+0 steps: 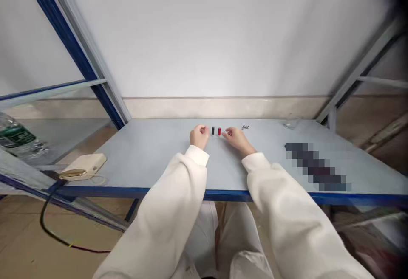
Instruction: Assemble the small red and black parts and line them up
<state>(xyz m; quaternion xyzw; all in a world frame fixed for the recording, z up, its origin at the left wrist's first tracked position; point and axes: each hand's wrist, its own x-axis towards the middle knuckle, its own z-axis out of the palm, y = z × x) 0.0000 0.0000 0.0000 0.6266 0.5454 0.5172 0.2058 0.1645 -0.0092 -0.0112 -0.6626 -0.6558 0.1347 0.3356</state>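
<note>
Two small upright cylinders stand side by side on the grey table [153, 156]: a black one [213, 131] and a red one [219, 131]. My left hand [199, 136] rests on the table just left of the black cylinder, fingers curled into a loose fist, with nothing visible in it. My right hand [236, 139] lies just right of the red cylinder, its fingertips drawn together and pointing toward it, apart from it by a small gap. Both arms wear white sleeves.
A few tiny metal parts [245, 127] lie behind my right hand. A clear object [290, 124] sits at the back right. A beige pouch [83, 166] lies at the table's left front corner, a water bottle [17, 139] beyond it. Blue frame posts flank the table.
</note>
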